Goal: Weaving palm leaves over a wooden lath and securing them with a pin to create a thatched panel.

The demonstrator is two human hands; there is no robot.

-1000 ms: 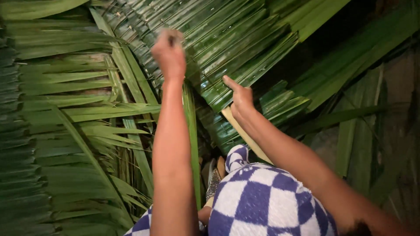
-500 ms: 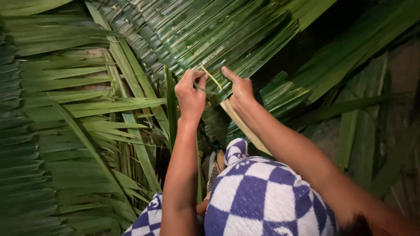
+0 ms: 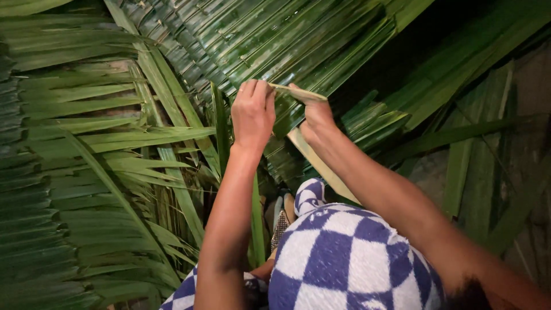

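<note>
My left hand (image 3: 252, 113) is closed around one end of a thin pale-green leaf strip (image 3: 298, 92) and holds it against a panel of overlapping green palm leaves (image 3: 275, 40). My right hand (image 3: 314, 117) presses on the strip's other end with the index finger stretched out. The strip lies almost level between the two hands. A pale woody leaf rib (image 3: 321, 166) runs down under my right wrist.
Loose palm fronds (image 3: 92, 149) cover the left side. More long leaves (image 3: 476, 166) lie at the right over dark ground. A blue-and-white checked cloth (image 3: 344, 258) covers my lap at the bottom, and a foot in a sandal (image 3: 284, 221) shows beside it.
My left hand came down from high on the leaf panel to meet the right hand. It then took hold of the thin strip, which now lies level between both hands.
</note>
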